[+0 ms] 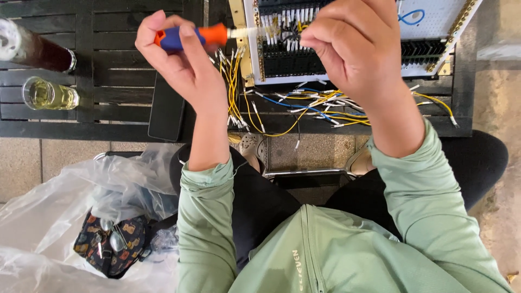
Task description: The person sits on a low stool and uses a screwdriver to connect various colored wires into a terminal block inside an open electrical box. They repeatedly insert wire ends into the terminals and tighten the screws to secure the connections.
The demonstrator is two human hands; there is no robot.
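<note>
Gripping the orange-and-blue screwdriver (pixel 187 38) in my closed left hand (pixel 179 59), I aim its tip at the terminal panel (pixel 347 49) on the far tabletop (pixel 108 65). My right hand (pixel 355 46) pinches shut at the terminals; I cannot tell what it holds. Best kept square, clear of the loose yellow wires (pixel 282 108).

Open slatted desk (pixel 114 38) between glass (pixel 49 95) and phone (pixel 166 108): room to pass there. Far left blocked by bottle (pixel 30 49) with glass just beside it. Middle crowded: left hand (pixel 182 59) with screwdriver (pixel 190 37) raised before panel (pixel 347 40), right hand (pixel 355 46) close against terminal rows. Below panel, tangle of yellow and blue wires (pixel 304 106) spilling over desk edge, barring approach from the front. Bare panel face at upper right, open but for blue loop (pixel 411 16). Floor at left filled by plastic bag (pixel 65 217).
</note>
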